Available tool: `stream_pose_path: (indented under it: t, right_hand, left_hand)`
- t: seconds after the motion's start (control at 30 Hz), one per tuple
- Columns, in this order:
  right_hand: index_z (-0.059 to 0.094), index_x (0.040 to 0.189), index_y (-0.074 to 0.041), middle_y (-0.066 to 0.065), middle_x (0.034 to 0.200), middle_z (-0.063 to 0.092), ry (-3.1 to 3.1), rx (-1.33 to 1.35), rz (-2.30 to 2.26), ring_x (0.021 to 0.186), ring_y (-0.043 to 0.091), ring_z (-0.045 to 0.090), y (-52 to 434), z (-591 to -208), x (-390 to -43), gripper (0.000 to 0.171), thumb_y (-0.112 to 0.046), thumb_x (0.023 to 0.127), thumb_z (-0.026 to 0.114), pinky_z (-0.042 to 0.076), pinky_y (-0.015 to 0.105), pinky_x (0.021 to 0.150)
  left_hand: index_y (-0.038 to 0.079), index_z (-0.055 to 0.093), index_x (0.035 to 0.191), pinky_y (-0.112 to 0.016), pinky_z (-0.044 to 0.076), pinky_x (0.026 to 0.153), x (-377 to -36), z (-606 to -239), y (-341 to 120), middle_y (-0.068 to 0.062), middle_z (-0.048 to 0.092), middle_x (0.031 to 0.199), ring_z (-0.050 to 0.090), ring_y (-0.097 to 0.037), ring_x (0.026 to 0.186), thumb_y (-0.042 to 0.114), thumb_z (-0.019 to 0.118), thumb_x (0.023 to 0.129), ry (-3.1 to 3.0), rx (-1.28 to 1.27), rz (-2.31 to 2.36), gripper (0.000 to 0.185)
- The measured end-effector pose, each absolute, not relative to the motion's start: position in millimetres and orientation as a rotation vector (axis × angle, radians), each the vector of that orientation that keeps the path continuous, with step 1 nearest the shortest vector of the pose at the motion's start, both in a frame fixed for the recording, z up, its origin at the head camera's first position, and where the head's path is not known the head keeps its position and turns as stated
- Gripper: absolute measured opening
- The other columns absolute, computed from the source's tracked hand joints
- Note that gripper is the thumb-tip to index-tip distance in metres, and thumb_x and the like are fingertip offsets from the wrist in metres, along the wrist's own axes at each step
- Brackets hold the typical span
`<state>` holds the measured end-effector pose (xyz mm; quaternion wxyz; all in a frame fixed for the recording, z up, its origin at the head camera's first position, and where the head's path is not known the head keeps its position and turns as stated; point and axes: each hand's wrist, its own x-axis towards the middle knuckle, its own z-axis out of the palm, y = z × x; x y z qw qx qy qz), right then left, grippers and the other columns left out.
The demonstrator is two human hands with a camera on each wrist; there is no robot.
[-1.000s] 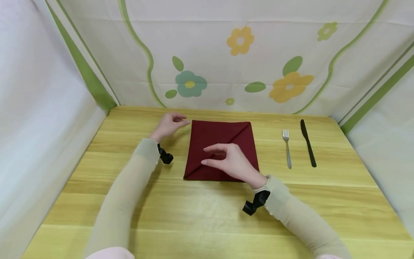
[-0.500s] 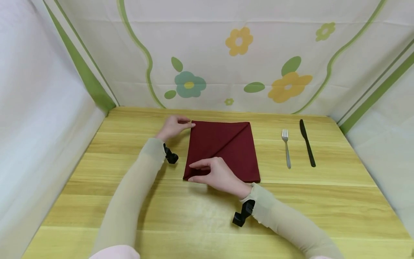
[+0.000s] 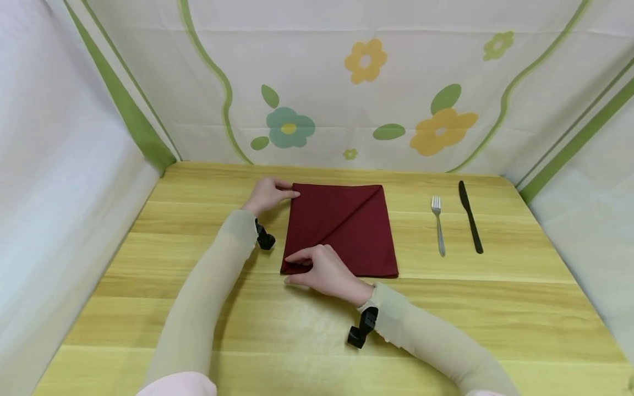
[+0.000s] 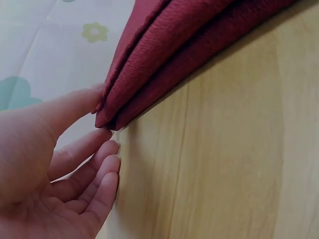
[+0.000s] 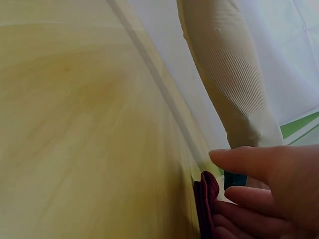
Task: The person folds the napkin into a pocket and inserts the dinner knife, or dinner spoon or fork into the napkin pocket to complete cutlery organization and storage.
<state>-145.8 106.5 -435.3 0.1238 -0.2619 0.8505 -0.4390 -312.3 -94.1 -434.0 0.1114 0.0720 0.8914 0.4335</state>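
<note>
A dark red cloth napkin (image 3: 342,225), folded into a square with a diagonal seam, lies flat on the wooden table. At its far left corner, my left hand (image 3: 267,195) pinches the edge between thumb and index finger; the left wrist view shows the stacked folded layers of the napkin (image 4: 169,55) there. My right hand (image 3: 324,270) is at the near left corner, thumb and fingers spread apart around it. In the right wrist view, the thumb (image 5: 244,162) stands clear of the napkin's corner (image 5: 208,191), while the fingers are beside it.
Right of the napkin, a silver fork (image 3: 438,225) and a black knife (image 3: 470,217) lie on the table (image 3: 277,341). White curtains with printed flowers (image 3: 317,66) border the table at the back and both sides.
My left hand has moved right onto the napkin's far left corner. My right hand has come from over the napkin's middle down to its near left corner, uncovering the diagonal seam.
</note>
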Motion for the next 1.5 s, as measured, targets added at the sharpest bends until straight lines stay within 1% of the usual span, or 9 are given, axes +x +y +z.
stream_pose_path:
  t: [0.23, 0.47, 0.7, 0.8, 0.93, 1.1, 1.23, 1.37, 1.5]
  right_hand:
    - [0.079, 0.112, -0.009, -0.002, 0.101, 0.075, 2.562, -0.819, -1.224, 0.089, 0.006, 0.068, 99.0, -433.1, -149.4, 0.037, -0.025, 0.080, 0.090, 0.054, 0.023, 0.075]
    - [0.081, 0.103, -0.010, -0.004, 0.090, 0.070, 2.691, -0.929, -1.114, 0.079, 0.006, 0.065, 88.7, -434.4, -151.0, 0.029, -0.023, 0.079, 0.091, 0.051, 0.020, 0.070]
    - [0.081, 0.095, -0.011, -0.004, 0.084, 0.065, 2.767, -0.979, -0.997, 0.072, 0.003, 0.058, 81.0, -433.1, -153.7, 0.019, -0.020, 0.081, 0.088, 0.049, 0.019, 0.065]
    - [0.081, 0.093, -0.012, -0.006, 0.082, 0.064, 2.787, -1.002, -0.960, 0.070, 0.002, 0.056, 79.6, -434.4, -155.9, 0.014, -0.018, 0.082, 0.086, 0.048, 0.019, 0.064]
    - [0.080, 0.093, -0.013, -0.007, 0.082, 0.065, 2.811, -1.022, -0.936, 0.069, 0.001, 0.055, 78.7, -436.4, -159.3, 0.010, -0.016, 0.083, 0.081, 0.048, 0.019, 0.063]
    - [0.079, 0.094, -0.014, -0.008, 0.083, 0.065, 2.812, -1.032, -0.919, 0.071, 0.000, 0.056, 80.1, -437.9, -162.1, 0.013, -0.012, 0.081, 0.080, 0.048, 0.018, 0.064]
    - [0.078, 0.097, -0.013, -0.008, 0.086, 0.065, 2.748, -1.071, -0.906, 0.073, 0.002, 0.056, 83.1, -435.7, -163.2, 0.021, -0.004, 0.079, 0.078, 0.048, 0.020, 0.066]
    - [0.078, 0.102, -0.013, -0.007, 0.090, 0.064, 2.689, -1.125, -0.859, 0.078, 0.006, 0.055, 85.8, -432.0, -163.6, 0.026, 0.001, 0.080, 0.074, 0.047, 0.021, 0.068]
    - [0.078, 0.102, -0.013, -0.006, 0.091, 0.065, 2.696, -1.147, -0.864, 0.079, 0.007, 0.056, 86.6, -431.2, -163.2, 0.024, 0.001, 0.083, 0.073, 0.048, 0.021, 0.068]
  left_hand:
    - [0.003, 0.070, 0.127, -0.046, 0.048, 0.100, -311.1, -432.3, -88.9, -0.014, 0.063, 0.132, 0.056, -0.032, 0.123, 0.029, 0.076, 0.095, 2.642, 0.167, 1.246, 0.042]
    - [0.001, 0.066, 0.122, -0.044, 0.052, 0.090, -309.9, -433.5, -89.6, -0.016, 0.066, 0.118, 0.062, -0.031, 0.107, 0.024, 0.073, 0.097, 2.615, 0.183, 1.303, 0.035]
    - [0.001, 0.061, 0.137, -0.047, 0.049, 0.098, -307.7, -427.6, -93.5, -0.018, 0.061, 0.134, 0.057, -0.032, 0.121, 0.030, 0.072, 0.097, 2.549, 0.226, 1.261, 0.051]
    - [0.003, 0.067, 0.132, -0.047, 0.047, 0.099, -307.3, -425.9, -93.6, -0.015, 0.060, 0.136, 0.055, -0.031, 0.122, 0.031, 0.071, 0.098, 2.551, 0.249, 1.210, 0.044]
    - [0.005, 0.072, 0.124, -0.046, 0.047, 0.098, -307.0, -425.9, -93.5, -0.013, 0.063, 0.131, 0.055, -0.029, 0.119, 0.028, 0.070, 0.099, 2.557, 0.254, 1.216, 0.035]
    - [0.005, 0.073, 0.121, -0.045, 0.047, 0.099, -306.2, -427.2, -93.3, -0.012, 0.065, 0.128, 0.055, -0.029, 0.120, 0.025, 0.071, 0.099, 2.572, 0.265, 1.237, 0.030]
    - [0.004, 0.072, 0.118, -0.044, 0.049, 0.095, -305.9, -429.2, -92.7, -0.012, 0.066, 0.121, 0.058, -0.028, 0.113, 0.023, 0.071, 0.099, 2.571, 0.265, 1.248, 0.027]
    - [0.003, 0.069, 0.120, -0.043, 0.050, 0.093, -305.7, -430.6, -91.1, -0.012, 0.067, 0.117, 0.059, -0.028, 0.110, 0.023, 0.070, 0.100, 2.576, 0.257, 1.254, 0.028]
    - [0.002, 0.068, 0.121, -0.043, 0.050, 0.093, -305.3, -431.3, -90.7, -0.013, 0.066, 0.117, 0.059, -0.029, 0.110, 0.022, 0.069, 0.100, 2.581, 0.259, 1.257, 0.029]
